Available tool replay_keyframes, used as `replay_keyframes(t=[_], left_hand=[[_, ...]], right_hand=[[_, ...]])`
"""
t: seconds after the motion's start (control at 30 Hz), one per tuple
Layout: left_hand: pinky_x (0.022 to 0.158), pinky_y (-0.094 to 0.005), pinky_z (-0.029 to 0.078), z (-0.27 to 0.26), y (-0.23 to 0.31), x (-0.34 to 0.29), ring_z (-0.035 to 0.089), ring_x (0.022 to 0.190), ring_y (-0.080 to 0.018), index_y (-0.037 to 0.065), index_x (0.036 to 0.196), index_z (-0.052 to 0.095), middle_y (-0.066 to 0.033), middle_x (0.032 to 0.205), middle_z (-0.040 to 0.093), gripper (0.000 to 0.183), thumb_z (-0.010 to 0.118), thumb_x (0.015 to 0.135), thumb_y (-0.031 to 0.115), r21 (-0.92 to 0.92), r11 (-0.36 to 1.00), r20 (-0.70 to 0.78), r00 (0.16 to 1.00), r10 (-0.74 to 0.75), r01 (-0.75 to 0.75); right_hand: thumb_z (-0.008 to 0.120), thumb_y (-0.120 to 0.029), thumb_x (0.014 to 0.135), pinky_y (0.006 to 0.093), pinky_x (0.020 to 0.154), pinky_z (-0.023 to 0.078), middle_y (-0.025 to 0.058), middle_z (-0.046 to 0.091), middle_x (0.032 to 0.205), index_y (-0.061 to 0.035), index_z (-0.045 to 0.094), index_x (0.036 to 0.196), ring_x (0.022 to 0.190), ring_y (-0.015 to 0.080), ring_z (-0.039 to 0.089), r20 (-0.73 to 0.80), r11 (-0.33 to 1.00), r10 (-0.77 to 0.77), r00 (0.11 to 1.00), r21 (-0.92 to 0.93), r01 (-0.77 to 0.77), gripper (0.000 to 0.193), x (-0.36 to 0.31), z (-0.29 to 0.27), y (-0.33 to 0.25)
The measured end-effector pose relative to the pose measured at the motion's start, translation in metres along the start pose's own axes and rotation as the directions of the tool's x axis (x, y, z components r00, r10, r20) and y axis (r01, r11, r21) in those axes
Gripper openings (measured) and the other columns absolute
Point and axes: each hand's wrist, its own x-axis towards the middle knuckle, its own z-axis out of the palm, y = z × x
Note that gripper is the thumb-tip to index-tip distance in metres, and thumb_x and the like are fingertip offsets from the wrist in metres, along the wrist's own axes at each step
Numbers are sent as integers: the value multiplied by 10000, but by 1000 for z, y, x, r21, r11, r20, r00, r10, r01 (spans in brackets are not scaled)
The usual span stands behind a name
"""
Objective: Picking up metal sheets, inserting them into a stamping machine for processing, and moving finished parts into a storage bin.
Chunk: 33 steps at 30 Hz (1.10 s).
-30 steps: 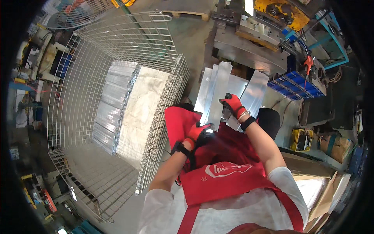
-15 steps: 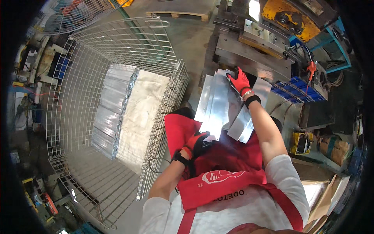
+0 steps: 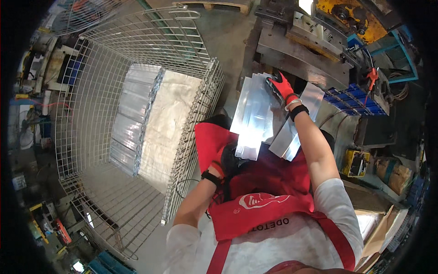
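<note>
A fanned stack of shiny metal strips (image 3: 248, 121) lies over my lap, its far end near the machine. Gripping that stack's far right edge is my right hand (image 3: 284, 89), in a red and black glove, fingers curled over the metal. My left hand (image 3: 222, 162), gloved the same way, is beside the stack's near left corner; its dark fingers blend into the shadow, so their pose is unclear. Another metal strip (image 3: 292, 137) lies slanted to the right of the stack, under my right wrist.
To the left stands a wire mesh cage (image 3: 171, 192) holding stacked metal strips (image 3: 130, 114) and a cream-coloured sheet (image 3: 169, 123). A heavy machine with a steel plate (image 3: 301, 59) is ahead. Blue crates (image 3: 353, 100) and a yellow basket (image 3: 356, 163) are at the right.
My left hand has drawn back slightly left from the stack's near end. The strips look more evenly lined up there. My right hand keeps its grip; the whole view has shifted a little.
</note>
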Motion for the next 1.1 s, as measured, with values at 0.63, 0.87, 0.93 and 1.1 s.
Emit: replay_keyframes(t=[0.63,0.87,0.93,1.1], left_hand=[[794,-368,426,8,-50,12,551,931,-299,74,1139,449,-180,976,574,696,693,601,441,337,858,-336,901,-275,388],[750,-410,431,24,-15,15,530,931,-333,76,1241,287,-205,1013,516,807,653,632,458,587,686,-391,893,-224,429],[731,-427,433,31,-20,14,523,931,-345,53,1256,239,-217,1083,462,859,654,626,464,675,682,-377,926,-9,282],[732,-450,432,39,1,15,503,942,-382,36,1255,202,-223,1166,364,920,687,588,443,788,506,-381,923,-47,351]], right_hand=[[573,-449,680,395,931,300,112,509,1142,-175,465,1176,1085,259,452,-16,892,-237,971,-399,212,577,-5,18,-12],[538,-363,720,383,887,342,128,552,1062,-146,503,1120,1010,273,502,-87,821,-247,965,-548,160,456,-3,22,-20],[527,-365,730,384,873,347,128,559,1037,-137,509,1104,985,276,513,-89,807,-282,955,-561,186,439,8,28,-14],[534,-368,743,372,846,377,131,562,1027,-99,520,1087,966,287,522,-302,824,-432,850,-515,236,437,-17,15,-34]])
